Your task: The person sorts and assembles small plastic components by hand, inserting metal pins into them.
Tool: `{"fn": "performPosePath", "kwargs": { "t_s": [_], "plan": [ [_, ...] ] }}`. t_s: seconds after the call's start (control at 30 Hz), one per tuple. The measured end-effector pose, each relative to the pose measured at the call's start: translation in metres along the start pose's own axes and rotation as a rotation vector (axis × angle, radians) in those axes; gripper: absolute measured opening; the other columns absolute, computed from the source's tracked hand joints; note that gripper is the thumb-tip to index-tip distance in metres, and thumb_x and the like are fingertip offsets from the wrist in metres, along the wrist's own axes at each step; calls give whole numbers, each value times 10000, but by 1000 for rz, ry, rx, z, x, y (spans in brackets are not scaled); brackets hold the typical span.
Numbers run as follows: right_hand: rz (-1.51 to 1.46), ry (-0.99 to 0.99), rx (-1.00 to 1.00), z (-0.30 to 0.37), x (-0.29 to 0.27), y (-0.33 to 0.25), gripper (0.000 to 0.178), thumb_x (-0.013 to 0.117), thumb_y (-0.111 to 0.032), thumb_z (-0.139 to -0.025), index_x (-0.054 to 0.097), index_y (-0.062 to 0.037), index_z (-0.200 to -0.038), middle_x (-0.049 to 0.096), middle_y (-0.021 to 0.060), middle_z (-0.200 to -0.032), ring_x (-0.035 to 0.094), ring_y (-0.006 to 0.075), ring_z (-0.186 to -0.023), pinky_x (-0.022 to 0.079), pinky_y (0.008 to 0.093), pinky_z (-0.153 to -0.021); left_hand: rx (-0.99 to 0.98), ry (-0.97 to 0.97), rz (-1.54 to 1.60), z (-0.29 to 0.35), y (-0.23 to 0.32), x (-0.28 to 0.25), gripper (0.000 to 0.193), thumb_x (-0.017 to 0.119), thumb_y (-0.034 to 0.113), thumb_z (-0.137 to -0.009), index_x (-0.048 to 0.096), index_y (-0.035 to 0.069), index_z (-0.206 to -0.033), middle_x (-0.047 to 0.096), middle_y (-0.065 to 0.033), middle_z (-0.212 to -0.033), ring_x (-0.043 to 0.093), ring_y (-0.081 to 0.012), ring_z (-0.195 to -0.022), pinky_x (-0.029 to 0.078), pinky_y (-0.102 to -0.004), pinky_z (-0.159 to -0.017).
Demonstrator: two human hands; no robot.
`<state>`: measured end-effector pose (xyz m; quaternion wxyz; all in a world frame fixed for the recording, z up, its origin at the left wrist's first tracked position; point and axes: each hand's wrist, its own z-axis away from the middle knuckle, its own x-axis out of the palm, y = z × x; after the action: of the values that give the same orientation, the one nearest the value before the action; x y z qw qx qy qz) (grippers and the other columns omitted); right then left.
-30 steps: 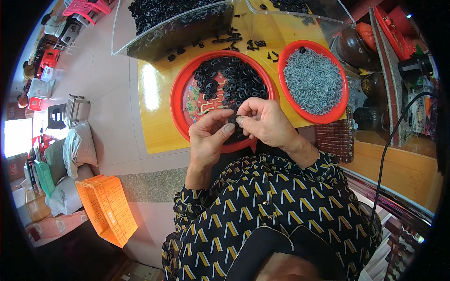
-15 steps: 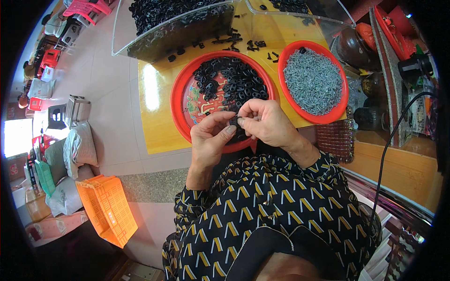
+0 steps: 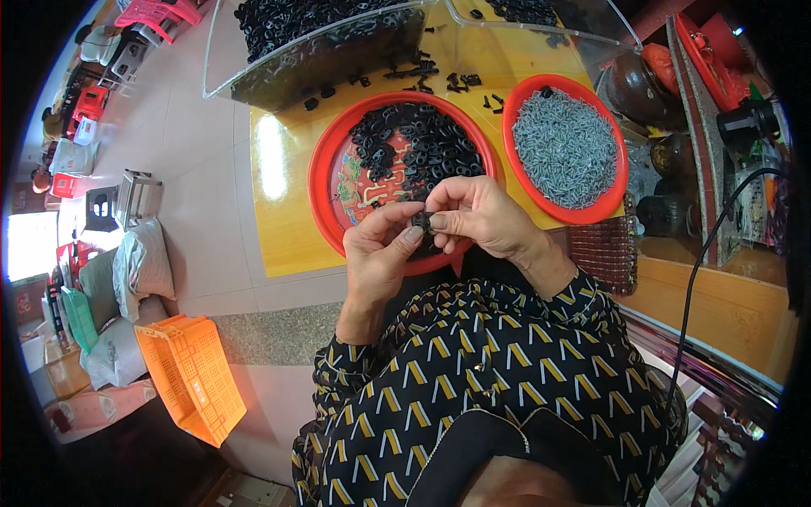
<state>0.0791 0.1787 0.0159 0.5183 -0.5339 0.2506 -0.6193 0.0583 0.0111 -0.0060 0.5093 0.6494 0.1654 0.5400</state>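
My left hand (image 3: 378, 256) and my right hand (image 3: 478, 215) meet over the near rim of a red round tray (image 3: 328, 160). Both pinch one small black plastic part (image 3: 420, 221) between thumb and fingertips. The tray holds a heap of black plastic parts (image 3: 418, 144) like it, with a patterned bare patch at its left. To the right stands a second red tray (image 3: 517, 110) filled with small grey metal pieces (image 3: 564, 145). Both trays rest on a yellow table (image 3: 279, 211).
A clear plastic bin (image 3: 321, 59) of black parts stands behind the trays, with loose black parts (image 3: 439, 76) scattered before it. Dark jars (image 3: 667, 215) and a black cable (image 3: 701, 262) are at the right. An orange crate (image 3: 190, 376) and bags (image 3: 135, 270) sit on the floor at the left.
Both hands have stayed over the tray's near rim, with only small finger shifts around the black part.
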Motion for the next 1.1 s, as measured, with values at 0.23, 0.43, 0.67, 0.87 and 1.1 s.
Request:
{"fn": "performPosePath", "kwargs": {
  "t_s": [0.23, 0.43, 0.67, 0.87, 1.1],
  "plan": [
    [-55, -26, -17, -3, -2, 6, 95, 593, -66, -786, 526, -11, -824, 551, 25, -690, 554, 74, -555, 490, 194, -508, 122, -19, -62, -1, -4, 1, 251, 541, -98, -755, 550, -50, -1001, 583, -79, -905, 569, -127, -813, 465, -222, -728],
    [41, -10, -20, -5, -4, 6, 82, 597, -72, -785, 540, -13, -781, 561, 22, -654, 555, 78, -530, 480, 191, -490, 171, -3, -182, 0, -6, 0, 250, 544, -116, -741, 558, -53, -983, 564, -63, -885, 556, -113, -806, 453, -214, -722],
    [90, 13, 5, -11, -3, 9, 75, 587, -69, -791, 543, -16, -761, 564, 29, -651, 557, 81, -527, 472, 188, -469, 161, 66, -322, -1, -12, 1, 236, 541, -107, -750, 559, -46, -977, 557, -47, -878, 544, -97, -802, 447, -215, -717],
    [-114, -28, 30, -10, -7, 9, 115, 595, -96, -792, 530, -9, -827, 570, 59, -677, 581, 115, -564, 498, 210, -503, 164, 77, -190, -2, -11, 3, 262, 535, -82, -771, 532, -37, -1028, 562, -44, -885, 545, -95, -791, 443, -207, -708],
    [-142, -45, 43, -6, -4, 6, 139, 557, -101, -818, 520, 20, -876, 569, 79, -729, 590, 136, -634, 502, 221, -550, 124, 81, -35, -2, -14, -2, 275, 550, -62, -773, 521, -35, -1046, 567, -35, -852, 543, -92, -774, 435, -187, -676]
  ]
}}
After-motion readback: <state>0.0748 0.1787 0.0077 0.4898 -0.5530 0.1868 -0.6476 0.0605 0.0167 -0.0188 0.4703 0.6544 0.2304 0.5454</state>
